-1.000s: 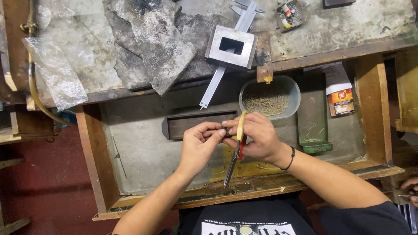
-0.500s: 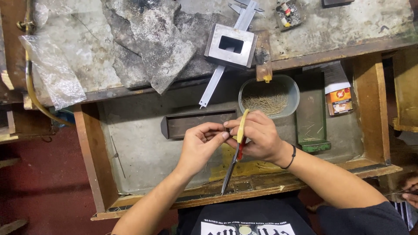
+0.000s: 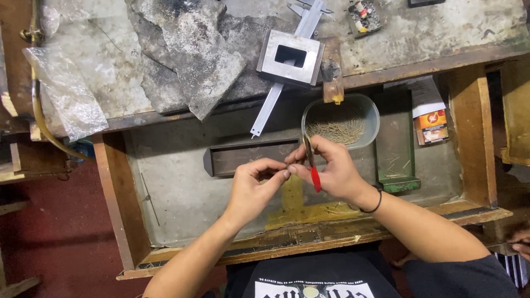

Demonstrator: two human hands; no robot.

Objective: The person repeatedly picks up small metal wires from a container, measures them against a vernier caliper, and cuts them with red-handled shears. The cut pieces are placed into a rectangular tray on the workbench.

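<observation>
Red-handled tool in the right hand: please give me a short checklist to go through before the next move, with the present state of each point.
1. Right hand has a grip on the red-handled tool: ok.
2. Left hand fingertips meet the right hand at the tool: ok.
3. A small piece is pinched between the fingertips: cannot tell, too small to see.
4. Clear bowl of thin wires is close beyond the hands, upright: ok.
5. Dark rectangular tray lies in the drawer just beyond the left hand, not under the hands: ok.
6. Tool tip is open or shut: cannot tell, the fingers hide it.
</observation>
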